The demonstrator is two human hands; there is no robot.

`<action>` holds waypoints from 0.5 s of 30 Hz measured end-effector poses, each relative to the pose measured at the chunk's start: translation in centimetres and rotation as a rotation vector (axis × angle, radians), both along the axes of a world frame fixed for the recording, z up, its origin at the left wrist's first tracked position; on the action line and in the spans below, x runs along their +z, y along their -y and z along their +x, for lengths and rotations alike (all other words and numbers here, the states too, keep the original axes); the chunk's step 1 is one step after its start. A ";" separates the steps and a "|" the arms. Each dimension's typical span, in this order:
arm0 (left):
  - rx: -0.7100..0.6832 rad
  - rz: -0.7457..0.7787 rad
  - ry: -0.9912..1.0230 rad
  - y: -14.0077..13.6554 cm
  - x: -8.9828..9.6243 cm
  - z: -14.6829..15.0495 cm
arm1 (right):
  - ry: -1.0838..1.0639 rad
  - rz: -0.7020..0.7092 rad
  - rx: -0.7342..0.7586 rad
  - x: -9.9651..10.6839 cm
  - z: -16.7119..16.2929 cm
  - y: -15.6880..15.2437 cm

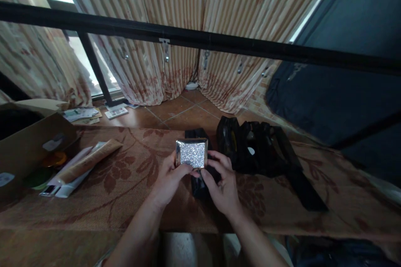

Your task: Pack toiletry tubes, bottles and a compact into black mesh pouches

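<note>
A small rectangular case with a glittering silver face and a shiny metallic rim is held up in the middle of the view. Around its left side my left hand is closed, the thumb lying on its lower front edge. My right hand grips its lower right corner, with thumb and fingers bent at the edge. Whether anything else sits between the fingers I cannot make out. Behind and below the case lies a dark black item, partly hidden by my hands and the case.
A patterned brown cloth covers the surface. Black pouches with a strap lie to the right. On the left are a cardboard box and a rolled brown packet. A dark metal bar crosses in front of the curtains.
</note>
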State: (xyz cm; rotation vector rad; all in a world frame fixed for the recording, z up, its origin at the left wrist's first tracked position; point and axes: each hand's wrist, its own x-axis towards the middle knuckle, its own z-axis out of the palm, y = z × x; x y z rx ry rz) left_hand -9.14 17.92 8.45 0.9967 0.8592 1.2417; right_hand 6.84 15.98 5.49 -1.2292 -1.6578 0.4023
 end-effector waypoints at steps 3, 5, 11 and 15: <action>-0.041 0.042 -0.089 -0.1 -0.1 0.0 | -0.035 -0.028 0.017 0.2 0.0 0.0; -0.072 0.063 -0.131 -0.2 -0.2 -0.1 | -0.070 -0.037 0.024 0.3 0.1 0.0; -0.084 0.105 -0.222 -0.3 -0.5 -0.3 | -0.115 -0.056 0.050 0.5 0.2 0.0; -0.069 0.130 -0.268 -0.2 -0.3 -0.2 | -0.157 -0.080 0.060 0.5 0.2 -0.1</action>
